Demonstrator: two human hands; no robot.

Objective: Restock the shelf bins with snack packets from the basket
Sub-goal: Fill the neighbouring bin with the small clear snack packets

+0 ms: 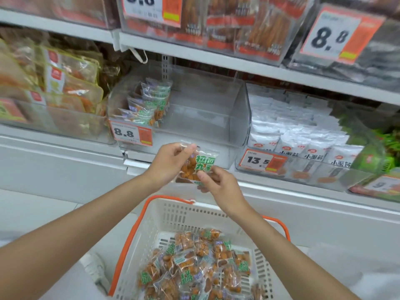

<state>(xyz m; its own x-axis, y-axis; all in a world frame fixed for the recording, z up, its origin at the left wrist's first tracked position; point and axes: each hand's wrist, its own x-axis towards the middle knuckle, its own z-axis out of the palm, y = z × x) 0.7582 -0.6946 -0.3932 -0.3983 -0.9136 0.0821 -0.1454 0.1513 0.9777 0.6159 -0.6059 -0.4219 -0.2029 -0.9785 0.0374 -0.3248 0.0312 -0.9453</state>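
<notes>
From the head camera, both hands meet in front of the shelf on one snack packet (200, 164). It is a clear wrapper of orange-brown balls with green characters that read 拉面丸子, partly covered by fingers. The left hand (170, 163) pinches the packet's upper left corner between thumb and fingertips. The right hand (218, 187) pinches its lower edge, thumb on the front.

The packet is held just below the front of a clear shelf bin (216, 113). A row of matching packets (149, 102) stands against the bin's left wall. An orange-and-white price tag (131, 133) on the bin's front left reads 8.8.

Below the hands sits a white basket (173, 215) with orange handles, holding a loose heap of packets (194, 267) of the same kind.

In the next bin to the right, white packs (303, 137) are printed 小面筋, behind a tag (263, 161) reading 13.5. On the shelf above, a larger tag (333, 37) reads 8.8.
</notes>
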